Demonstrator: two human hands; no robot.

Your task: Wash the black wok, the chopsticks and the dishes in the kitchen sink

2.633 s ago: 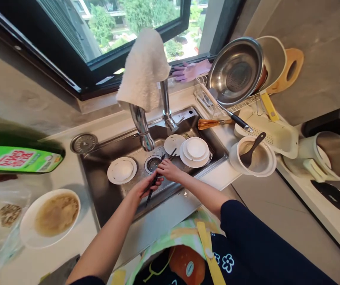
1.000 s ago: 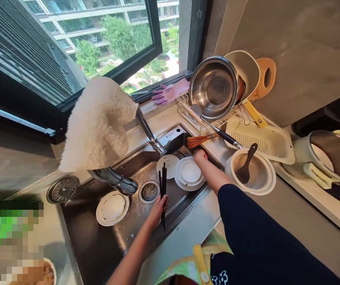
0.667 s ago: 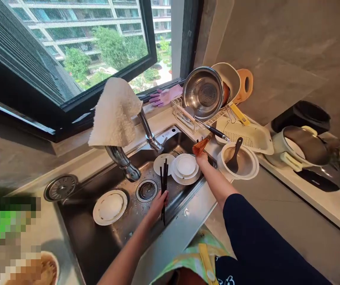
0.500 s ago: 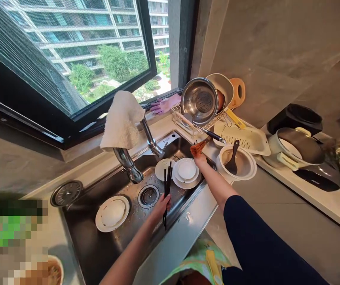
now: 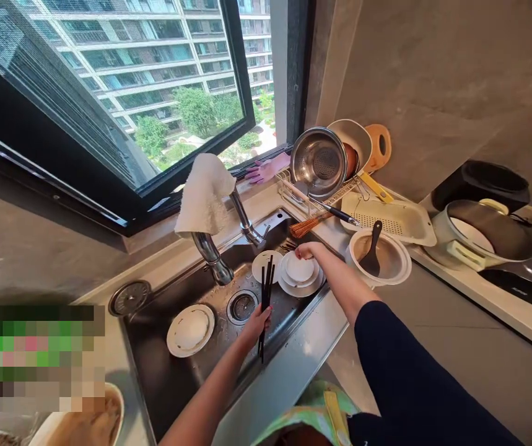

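Observation:
My left hand (image 5: 257, 323) is closed around a bundle of black chopsticks (image 5: 267, 285), held upright above the front of the steel sink (image 5: 145, 365). My right hand (image 5: 307, 249) reaches to the sink's right end, over the far edge of a small white dish (image 5: 300, 267) stacked on larger plates. Its fingers are bunched, and what they grip is hidden; thin dark sticks lie just beside the fingertips. A whisk-like brush (image 5: 306, 228) with orange-brown bristles rests at the sink's back right corner, apart from the hand. Another white plate (image 5: 266, 266) lies behind the chopsticks.
Stacked plates (image 5: 190, 331) sit in the sink's left part. A towel-draped faucet (image 5: 219, 271) overhangs the drain (image 5: 242, 307). Right of the sink stand a white pot (image 5: 402, 269) with a dark paddle, a rack holding a steel colander (image 5: 319, 162), and a larger pot (image 5: 461, 238).
My right hand has left the brush, which now lies at the sink's corner, and has come down by the stacked dishes. The left hand still holds the chopsticks. The view has shifted slightly.

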